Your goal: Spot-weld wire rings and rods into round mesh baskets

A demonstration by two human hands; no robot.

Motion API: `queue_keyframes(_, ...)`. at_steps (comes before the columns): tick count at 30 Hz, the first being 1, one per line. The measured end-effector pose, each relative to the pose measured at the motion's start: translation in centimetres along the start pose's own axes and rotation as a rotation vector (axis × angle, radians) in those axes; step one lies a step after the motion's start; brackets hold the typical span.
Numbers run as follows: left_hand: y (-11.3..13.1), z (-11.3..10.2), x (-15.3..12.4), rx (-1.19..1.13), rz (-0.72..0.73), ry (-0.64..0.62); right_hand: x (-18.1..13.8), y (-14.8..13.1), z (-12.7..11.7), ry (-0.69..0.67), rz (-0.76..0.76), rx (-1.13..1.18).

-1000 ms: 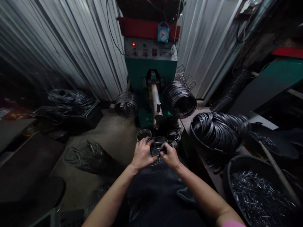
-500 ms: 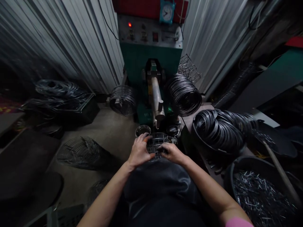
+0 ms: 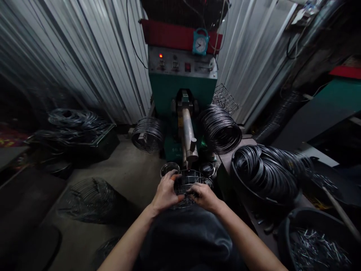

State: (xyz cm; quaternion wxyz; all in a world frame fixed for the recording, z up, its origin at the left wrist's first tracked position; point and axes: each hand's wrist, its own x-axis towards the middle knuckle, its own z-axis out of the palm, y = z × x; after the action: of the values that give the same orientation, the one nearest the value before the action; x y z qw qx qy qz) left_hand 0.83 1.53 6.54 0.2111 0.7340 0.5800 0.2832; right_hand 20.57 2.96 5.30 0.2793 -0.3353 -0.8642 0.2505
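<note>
Pretty cramped workshop corner. Corrugated metal wall [image 3: 84, 56] closes in on both sides of a green machine [image 3: 182, 90]. It has a grey control panel with a red light [image 3: 160, 55] lit, and a small blue clock [image 3: 200, 44] hangs above it (too small to read the time). A metal arm [image 3: 188, 131] sticks out of the machine toward the person, with one coil of dark wire [image 3: 148, 133] hanging off one side and a bigger coil [image 3: 221, 128] off the other.

The wire basket [image 3: 186, 177] sits just under the tip of that arm, above the person's lap. The left hand [image 3: 165, 192] has its grip wrapped around the basket's near rim. The right hand [image 3: 205, 196] has its grip pinched narrow on the wires beside it. Two small round dishes [image 3: 169, 168] sit close by, one on each side of the arm.

The floor [image 3: 126, 173] is bare concrete. A heap of wire cages [image 3: 87, 195] lies on it, with a dark crate [image 3: 107, 139] of wire loops further back. On the other side, a low bench [image 3: 225, 154] carries a tub of black rings [image 3: 265, 173]. Nearer the camera is a tub of short wire pieces [image 3: 316, 248].
</note>
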Motion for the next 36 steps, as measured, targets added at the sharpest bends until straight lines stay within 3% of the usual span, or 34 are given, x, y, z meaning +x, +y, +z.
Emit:
queue_keyframes(12, -0.3, -0.2, 2.7, -0.068, -0.021, 0.000, 2.4, 0.1, -1.7, 0.006, 0.006, -0.016)
queue_keyframes(22, 0.6, -0.5, 3.5, -0.021, -0.049, 0.034, 2.6, 1.6, -0.7, 0.083, 0.013, -0.056)
queue_keyframes(27, 0.3, -0.5, 4.8, -0.045, -0.102, 0.011, 3.4, 1.7, -1.0, 0.084, 0.065, -0.140)
queue_keyframes(32, -0.7, 0.3, 5.0, -0.062, -0.042, 0.089, 1.7, 0.6, -1.4, 0.223, 0.214, -0.268)
queue_keyframes(36, -1.3, 0.5, 5.6, -0.074, -0.001, 0.106, 1.5, 1.4, -1.6, 0.224, 0.301, -0.292)
